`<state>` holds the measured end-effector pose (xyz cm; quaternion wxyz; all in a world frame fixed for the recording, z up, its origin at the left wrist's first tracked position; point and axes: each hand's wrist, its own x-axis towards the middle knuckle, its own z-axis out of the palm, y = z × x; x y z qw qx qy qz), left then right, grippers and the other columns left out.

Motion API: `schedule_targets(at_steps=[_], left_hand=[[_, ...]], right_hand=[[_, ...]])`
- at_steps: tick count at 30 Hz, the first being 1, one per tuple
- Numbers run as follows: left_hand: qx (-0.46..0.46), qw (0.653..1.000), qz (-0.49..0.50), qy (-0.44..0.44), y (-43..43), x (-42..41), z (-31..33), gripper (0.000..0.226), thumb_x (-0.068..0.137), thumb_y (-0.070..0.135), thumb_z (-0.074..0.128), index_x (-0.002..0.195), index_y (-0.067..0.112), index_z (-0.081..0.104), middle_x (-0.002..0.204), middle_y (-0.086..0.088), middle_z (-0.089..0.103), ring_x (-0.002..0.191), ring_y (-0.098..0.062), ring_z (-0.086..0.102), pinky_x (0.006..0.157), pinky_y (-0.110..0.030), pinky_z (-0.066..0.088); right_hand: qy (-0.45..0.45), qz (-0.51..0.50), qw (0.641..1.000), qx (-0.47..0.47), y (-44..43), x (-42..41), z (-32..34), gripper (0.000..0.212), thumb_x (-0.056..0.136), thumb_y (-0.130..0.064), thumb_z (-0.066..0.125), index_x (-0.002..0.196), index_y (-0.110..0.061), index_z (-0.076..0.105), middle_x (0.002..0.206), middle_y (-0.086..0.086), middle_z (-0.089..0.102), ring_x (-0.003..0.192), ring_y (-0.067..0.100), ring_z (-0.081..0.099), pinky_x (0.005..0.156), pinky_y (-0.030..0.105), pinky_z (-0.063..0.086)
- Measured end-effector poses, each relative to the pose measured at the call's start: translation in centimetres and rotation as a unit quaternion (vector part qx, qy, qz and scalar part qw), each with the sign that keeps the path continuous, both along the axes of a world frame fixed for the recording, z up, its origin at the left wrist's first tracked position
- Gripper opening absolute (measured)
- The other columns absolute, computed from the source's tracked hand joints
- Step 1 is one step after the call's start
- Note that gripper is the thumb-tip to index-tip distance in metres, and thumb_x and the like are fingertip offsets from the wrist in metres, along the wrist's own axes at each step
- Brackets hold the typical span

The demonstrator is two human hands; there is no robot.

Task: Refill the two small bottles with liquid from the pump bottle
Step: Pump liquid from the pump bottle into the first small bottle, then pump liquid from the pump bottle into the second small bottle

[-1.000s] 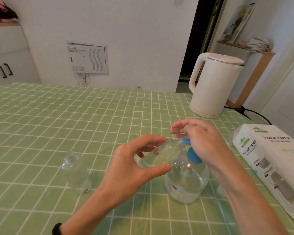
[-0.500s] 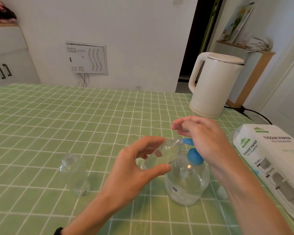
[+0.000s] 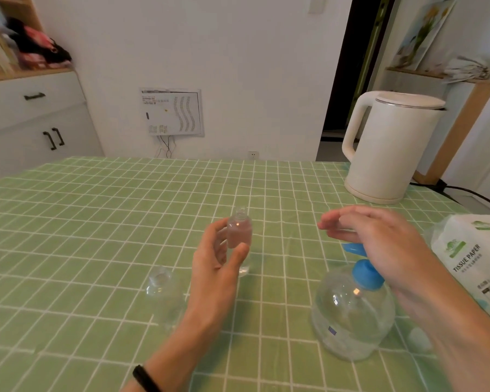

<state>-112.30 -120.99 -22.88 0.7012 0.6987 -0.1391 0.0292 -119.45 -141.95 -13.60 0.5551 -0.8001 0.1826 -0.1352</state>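
Left grip (image 3: 215, 267) has thumb and fingers curled round one small bottle (image 3: 239, 233), held upright with its open neck on top. Right grip (image 3: 385, 244) is loose, fingers straight, holding nothing, directly over the blue pump head (image 3: 364, 274) of the pump bottle (image 3: 351, 315); can't tell if it touches. Second small bottle (image 3: 164, 295) stands on the green desk (image 3: 96, 222), just left of the left grip's wrist.

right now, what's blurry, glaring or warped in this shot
Head view: motion blur smears the fingertips of the right hand and softens the left hand and the small bottle it holds. Same view: small bright glints sit on the clear dome of the pump bottle. The wide lens bows the grid of the tablecloth toward the edges, and the other small bottle looks faint against it.
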Motion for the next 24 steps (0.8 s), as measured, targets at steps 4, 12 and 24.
schedule_targets(at_steps=[4, 12, 24], left_hand=[[0.016, 1.000, 0.007, 0.009, 0.29, 0.32, -0.26, 0.039, 0.101, 0.003, 0.061, 0.134, 0.024, 0.058, 0.128, 0.006, 0.071, 0.113, -0.003, 0.070, 0.088, -0.011, 0.054], [0.030, 0.999, 0.011, 0.009, 0.33, 0.41, -0.75, 0.042, 0.101, 0.000, 0.059, 0.133, 0.028, 0.057, 0.128, 0.011, 0.071, 0.115, 0.001, 0.068, 0.092, -0.015, 0.055], [0.054, 0.998, 0.022, 0.019, 0.15, 0.01, -0.29, 0.057, 0.102, -0.001, 0.055, 0.136, 0.044, 0.049, 0.141, 0.019, 0.059, 0.133, 0.002, 0.056, 0.115, -0.035, 0.046]], right_hand=[[-0.002, -0.003, 1.000, 0.013, 0.00, -0.06, -0.06, 0.034, 0.102, -0.014, 0.052, 0.091, -0.024, 0.083, 0.094, -0.018, 0.081, 0.100, 0.001, 0.074, 0.061, 0.007, 0.048], [0.002, -0.005, 1.000, 0.026, -0.01, 0.00, 0.00, 0.035, 0.102, -0.011, 0.051, 0.092, -0.022, 0.083, 0.095, -0.015, 0.081, 0.102, 0.005, 0.074, 0.056, 0.003, 0.048], [0.011, -0.004, 1.000, 0.019, 0.16, -0.14, 0.23, 0.034, 0.102, -0.014, 0.052, 0.091, -0.024, 0.083, 0.095, -0.018, 0.081, 0.102, 0.003, 0.073, 0.069, 0.013, 0.045]])
